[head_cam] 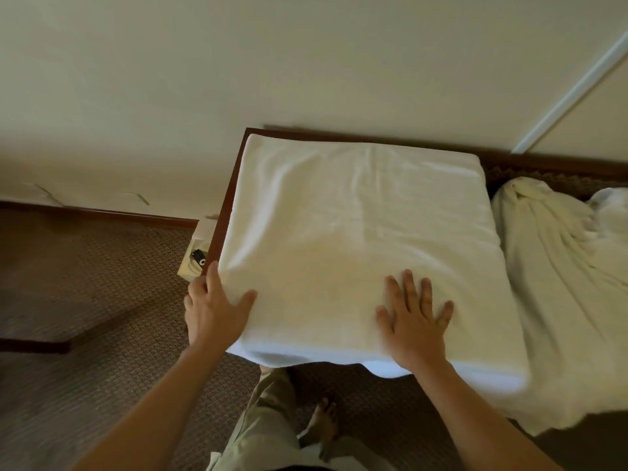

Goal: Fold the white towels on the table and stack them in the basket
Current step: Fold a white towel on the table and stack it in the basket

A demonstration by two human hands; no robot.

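Folded towel [356,239]: white, spread flat and covering nearly the whole top of the dark wooden table [227,195]; its near edge hangs just over the table's front, with a thick doubled layer showing there.
Right hand [413,321]: flat on the towel near its front edge, right of the middle, fingers straight and spread, palm pressing down on the cloth.
Left hand [214,307]: at the towel's front left corner, thumb lying on top of the cloth, fingers going round the side edge; it holds that corner.
Second towel [560,283]: white, unfolded and rumpled, lying just right of the folded towel and draping off the front.
Table rim: a dark strip shows along the towel's left and far sides, up against the pale wall [306,62].
Small stand [197,253]: pale, left of the table and lower, touching or nearly touching it, with a small dark object on top, too small to tell.
Floor: brown patterned carpet [85,283] left of and in front of the table.
Person: light trousers [268,419] and a bare foot [323,423] below the towel's front edge.
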